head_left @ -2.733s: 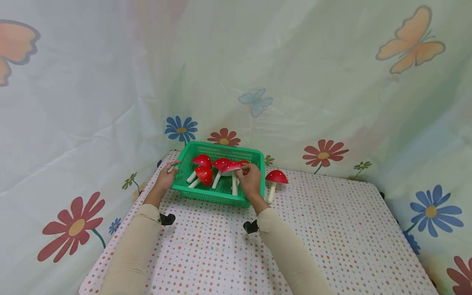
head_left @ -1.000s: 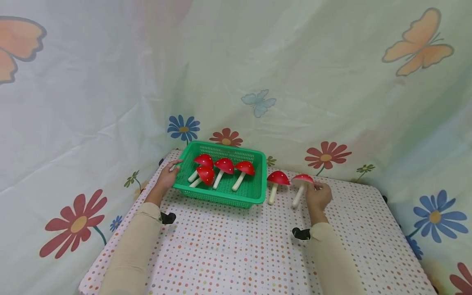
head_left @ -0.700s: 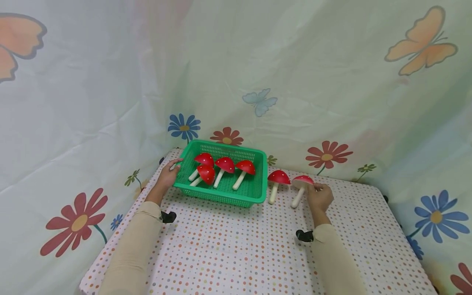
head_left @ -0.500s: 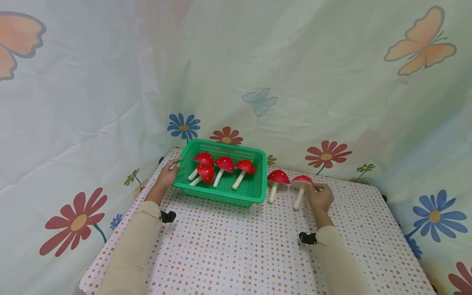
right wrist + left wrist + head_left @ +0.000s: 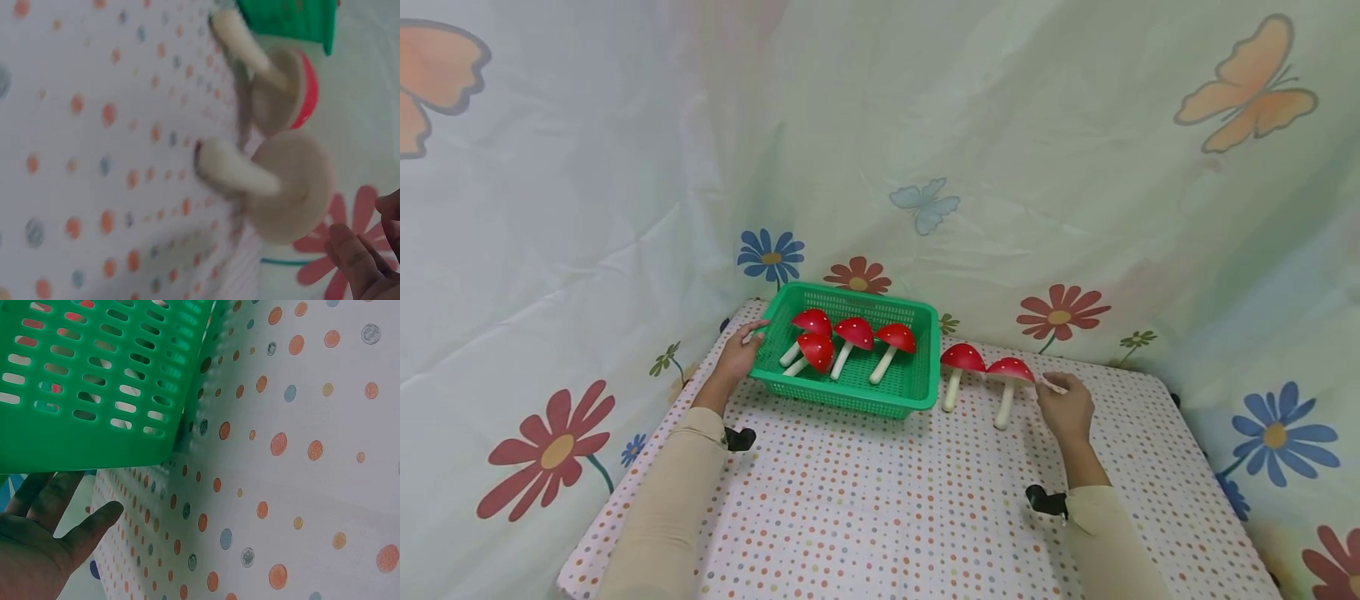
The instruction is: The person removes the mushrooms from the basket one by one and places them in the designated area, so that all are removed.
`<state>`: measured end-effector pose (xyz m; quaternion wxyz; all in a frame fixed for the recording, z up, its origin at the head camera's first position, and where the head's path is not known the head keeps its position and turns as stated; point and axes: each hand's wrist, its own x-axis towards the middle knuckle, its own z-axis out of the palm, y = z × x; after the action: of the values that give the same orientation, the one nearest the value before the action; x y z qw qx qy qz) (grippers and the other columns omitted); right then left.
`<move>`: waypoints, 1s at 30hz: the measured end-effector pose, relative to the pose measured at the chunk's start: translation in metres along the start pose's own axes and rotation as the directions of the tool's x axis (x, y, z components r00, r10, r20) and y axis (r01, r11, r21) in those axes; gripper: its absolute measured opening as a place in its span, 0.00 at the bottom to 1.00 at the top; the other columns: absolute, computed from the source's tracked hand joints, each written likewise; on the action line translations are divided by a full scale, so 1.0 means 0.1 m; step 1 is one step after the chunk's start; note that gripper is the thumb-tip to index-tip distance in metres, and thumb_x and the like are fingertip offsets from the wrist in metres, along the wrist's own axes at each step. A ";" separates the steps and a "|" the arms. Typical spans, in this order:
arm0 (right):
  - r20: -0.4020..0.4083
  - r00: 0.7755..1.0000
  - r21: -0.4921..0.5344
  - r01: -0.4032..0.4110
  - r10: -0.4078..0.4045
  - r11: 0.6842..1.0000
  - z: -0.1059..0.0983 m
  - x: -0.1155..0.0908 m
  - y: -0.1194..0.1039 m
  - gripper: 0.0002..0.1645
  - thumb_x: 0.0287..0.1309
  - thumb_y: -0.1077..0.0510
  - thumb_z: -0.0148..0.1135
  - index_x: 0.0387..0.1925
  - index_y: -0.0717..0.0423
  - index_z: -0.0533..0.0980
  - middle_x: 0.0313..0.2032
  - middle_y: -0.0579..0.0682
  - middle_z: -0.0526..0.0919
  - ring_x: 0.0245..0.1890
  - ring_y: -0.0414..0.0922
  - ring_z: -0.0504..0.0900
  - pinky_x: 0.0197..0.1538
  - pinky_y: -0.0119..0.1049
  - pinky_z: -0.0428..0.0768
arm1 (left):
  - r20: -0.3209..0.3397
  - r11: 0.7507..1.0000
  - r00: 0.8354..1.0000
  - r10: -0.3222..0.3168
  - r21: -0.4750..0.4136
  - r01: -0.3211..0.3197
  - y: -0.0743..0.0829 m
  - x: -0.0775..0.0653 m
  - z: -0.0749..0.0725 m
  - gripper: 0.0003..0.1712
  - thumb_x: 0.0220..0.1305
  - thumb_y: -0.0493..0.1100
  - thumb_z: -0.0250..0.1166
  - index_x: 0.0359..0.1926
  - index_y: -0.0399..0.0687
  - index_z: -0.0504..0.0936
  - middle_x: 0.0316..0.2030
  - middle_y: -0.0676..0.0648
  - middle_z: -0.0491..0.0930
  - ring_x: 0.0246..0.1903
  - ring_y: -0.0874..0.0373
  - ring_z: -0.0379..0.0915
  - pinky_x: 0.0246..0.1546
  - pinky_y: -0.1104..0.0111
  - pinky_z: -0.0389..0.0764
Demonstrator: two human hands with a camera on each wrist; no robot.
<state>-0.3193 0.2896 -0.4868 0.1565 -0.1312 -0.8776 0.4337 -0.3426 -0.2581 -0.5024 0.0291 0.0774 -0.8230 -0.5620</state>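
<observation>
My left hand (image 5: 737, 357) rests its straight fingers at the left edge of the green plastic basket (image 5: 842, 398). The left wrist view shows the thumb held apart from the basket wall (image 5: 94, 450), the fingertips hidden behind it. Inside the basket lie several toy mushrooms (image 5: 853, 332) with white-dotted red caps and white stems. Two more are on the table: a mushroom (image 5: 962, 357) beside the basket's right side and a second mushroom (image 5: 1011, 369) close to its right. Just right of that second cap, my right hand (image 5: 1066, 407) has loose fingers and holds nothing; its fingertips (image 5: 340, 234) are near the cap.
A dotted cloth (image 5: 850, 500) covers the table. Behind it and on the left hangs a curtain (image 5: 1075, 208) printed with flowers and butterflies. The basket stands near the table's back left corner. Black wrist cameras (image 5: 1047, 500) stick out under both forearms.
My right hand took a mushroom out of the basket, carried it right and laid it beside the other one, then let go and drew away rightward. My left hand stayed at the basket.
</observation>
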 end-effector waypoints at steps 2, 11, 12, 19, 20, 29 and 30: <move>0.011 0.999 0.051 0.037 -0.038 0.998 0.03 -0.03 -0.12 0.21 0.68 0.56 0.56 0.57 0.64 0.75 0.60 0.64 0.75 0.52 0.59 0.83 0.38 0.27 0.83 | -0.003 1.000 1.000 0.004 0.001 -0.004 0.00 0.00 -0.01 0.25 0.79 0.49 0.45 0.73 0.58 0.64 0.77 0.44 0.50 0.75 0.40 0.48 0.73 0.44 0.55; 0.147 0.935 0.264 0.277 -0.322 0.924 0.50 -0.33 -0.85 0.14 0.64 0.60 0.63 0.47 0.66 0.77 0.49 0.62 0.82 0.39 0.47 0.87 0.34 0.26 0.84 | -0.002 1.000 1.000 0.005 -0.003 -0.005 -0.03 -0.01 0.00 0.25 0.79 0.50 0.44 0.73 0.58 0.64 0.77 0.44 0.51 0.75 0.40 0.48 0.73 0.44 0.56; 0.174 0.924 0.287 0.284 -0.341 0.915 0.57 -0.38 -0.91 0.14 0.64 0.60 0.63 0.47 0.67 0.77 0.50 0.63 0.81 0.42 0.50 0.86 0.34 0.27 0.84 | -0.003 1.000 1.000 0.007 -0.005 -0.007 -0.04 -0.01 0.00 0.25 0.79 0.50 0.45 0.73 0.58 0.64 0.77 0.45 0.51 0.75 0.40 0.48 0.73 0.44 0.56; 0.335 0.864 0.374 0.245 -0.376 0.895 1.08 -0.66 -1.20 0.16 0.62 0.62 0.66 0.49 0.64 0.76 0.52 0.62 0.80 0.49 0.59 0.83 0.37 0.33 0.86 | -0.001 1.000 1.000 0.021 -0.011 -0.021 -0.02 -0.01 0.01 0.25 0.79 0.50 0.45 0.72 0.58 0.64 0.77 0.44 0.51 0.75 0.39 0.49 0.72 0.44 0.57; 0.345 0.859 0.371 0.246 -0.379 0.895 1.16 -0.68 -1.25 0.16 0.62 0.62 0.66 0.50 0.64 0.76 0.52 0.62 0.80 0.49 0.59 0.83 0.38 0.34 0.86 | -0.002 1.000 1.000 0.020 -0.011 -0.020 -0.01 -0.01 0.01 0.25 0.79 0.50 0.45 0.73 0.58 0.64 0.77 0.44 0.51 0.75 0.39 0.49 0.72 0.44 0.57; 0.454 0.807 0.418 0.183 -0.379 0.890 1.78 -0.77 -1.68 0.27 0.60 0.60 0.68 0.59 0.62 0.71 0.57 0.62 0.77 0.52 0.58 0.82 0.43 0.44 0.87 | -0.017 1.000 1.000 0.005 -0.011 -0.005 -0.05 0.02 0.01 0.25 0.79 0.51 0.45 0.72 0.59 0.65 0.77 0.46 0.52 0.74 0.40 0.51 0.72 0.45 0.58; 0.476 0.802 0.431 0.146 -0.362 0.891 1.84 -0.77 -1.71 0.30 0.60 0.61 0.68 0.61 0.62 0.69 0.59 0.63 0.76 0.52 0.58 0.81 0.45 0.45 0.87 | -0.018 1.000 1.000 0.005 -0.009 -0.005 -0.05 0.03 0.02 0.25 0.79 0.51 0.45 0.72 0.59 0.65 0.77 0.46 0.52 0.75 0.40 0.50 0.72 0.45 0.58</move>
<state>-0.3364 0.0280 -0.4678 -0.0193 0.1504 -0.7960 0.5860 -0.3448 -0.2587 -0.5082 0.0379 0.0803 -0.8204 -0.5648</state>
